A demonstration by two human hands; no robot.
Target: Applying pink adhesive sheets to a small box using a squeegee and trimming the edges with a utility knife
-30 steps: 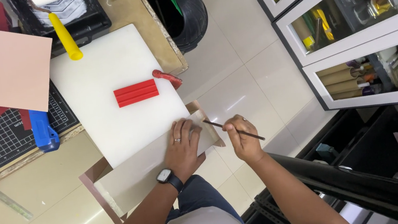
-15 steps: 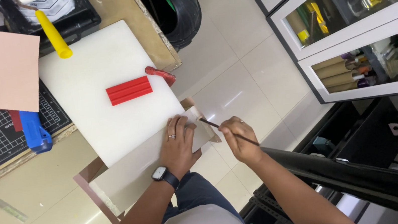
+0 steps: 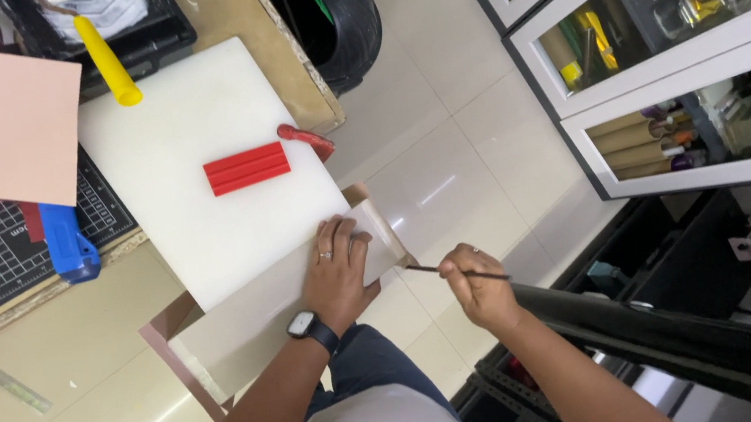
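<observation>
Pale board (image 3: 255, 316) lay in the lower middle of the frame, with the left hand (image 3: 337, 273) pressed flat on it. The right hand (image 3: 476, 286) pinched a thin brush (image 3: 455, 273), whose tip was near the board's right end.

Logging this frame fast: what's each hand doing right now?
Left hand: open, pressed flat on the pale strip.
Right hand: closed, pinching a thin brush near the strip's end.
</observation>
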